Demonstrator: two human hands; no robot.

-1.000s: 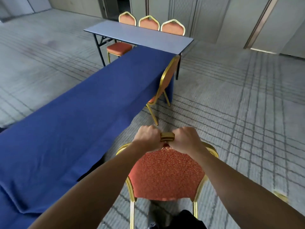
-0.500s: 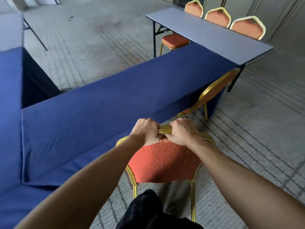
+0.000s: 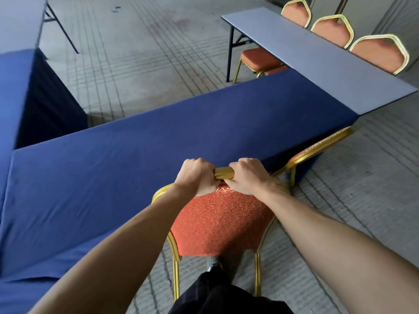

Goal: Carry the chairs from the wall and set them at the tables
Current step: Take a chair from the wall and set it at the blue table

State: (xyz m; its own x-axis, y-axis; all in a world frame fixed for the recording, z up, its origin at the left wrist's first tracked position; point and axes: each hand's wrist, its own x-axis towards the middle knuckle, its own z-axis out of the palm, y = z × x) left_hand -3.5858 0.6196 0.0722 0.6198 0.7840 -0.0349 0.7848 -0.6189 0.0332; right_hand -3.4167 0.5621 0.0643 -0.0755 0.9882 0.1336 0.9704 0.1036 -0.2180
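Observation:
A gold-framed chair with an orange patterned back stands right in front of me, its top rail against the near edge of the long table under a blue cloth. My left hand and my right hand grip the gold top rail side by side, fingers curled over it. Another orange chair is tucked at the same table farther right.
A bare grey table meets the blue table's far end, with three orange chairs behind it and one on its near side. Another blue-clothed table stands at left. Grey patterned carpet lies to the right.
I have turned left to face the blue table and brought the chair up to its edge. Both hands keep the same grip on the top rail.

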